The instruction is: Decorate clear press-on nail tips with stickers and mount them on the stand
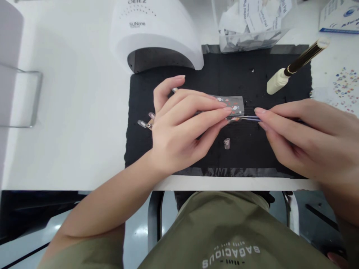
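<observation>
A small clear sticker sheet [234, 104] with tiny red and white motifs lies on the black mat [246, 164]. My left hand [182, 127] rests on its left part, fingers stretched out and pressing it down. My right hand [305, 134] pinches thin tweezers [246, 118], whose tips touch the sheet's lower edge. A clear false nail tip [227, 143] lies loose on the mat below the sheet. Two more clear tips [146, 121] lie by my left thumb.
A white nail lamp [154, 33] stands at the back. A clear box of alcohol pads [252, 26] sits behind the mat. A black-handled tool with a cream tip [294, 67] lies at the right. A sheet of coloured gems [346, 87] lies at the far right.
</observation>
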